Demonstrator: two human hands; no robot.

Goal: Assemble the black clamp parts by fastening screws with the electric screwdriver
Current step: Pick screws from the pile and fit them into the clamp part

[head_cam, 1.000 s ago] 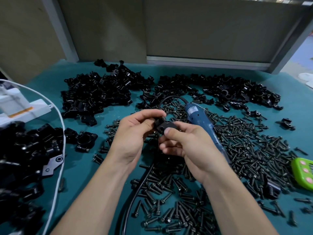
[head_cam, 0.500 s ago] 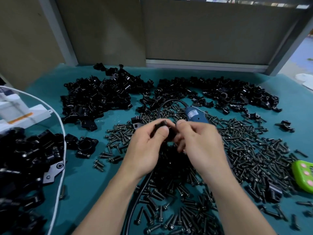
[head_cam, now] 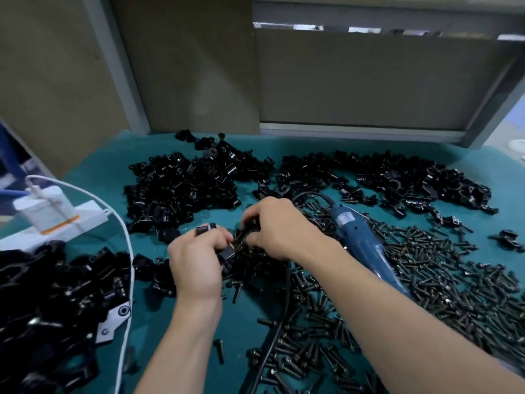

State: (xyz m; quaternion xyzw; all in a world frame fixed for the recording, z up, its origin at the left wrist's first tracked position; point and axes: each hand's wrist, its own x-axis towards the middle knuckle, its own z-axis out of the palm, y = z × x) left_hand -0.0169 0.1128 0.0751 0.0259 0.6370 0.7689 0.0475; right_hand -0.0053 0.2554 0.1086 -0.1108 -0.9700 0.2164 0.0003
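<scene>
At the far left of the green worktop (head_cam: 147, 336) sits a white power strip (head_cam: 54, 214). A white cable (head_cam: 126, 251) curves from it down past a near heap of black parts (head_cam: 56, 294). A second heap (head_cam: 181, 189) lies further back, left of centre.

Our left hand (head_cam: 196, 263) is clenched around a black clamp part (head_cam: 227, 253), held just above the worktop near the middle. The part's ends poke out at the top of the fist and beside the thumb. Just right of it, almost touching, our right hand (head_cam: 279, 228) reaches down with its fingers (head_cam: 252, 238) curled over dark pieces. Blur hides whether they are grasping anything, so we cannot tell.

The blue electric screwdriver (head_cam: 363, 243) lies unheld on the worktop just beyond our right wrist, its black cord (head_cam: 284, 302) running under that forearm. Loose screws (head_cam: 440, 280) cover the worktop to the right of it, with a third heap (head_cam: 397, 177) behind them.
</scene>
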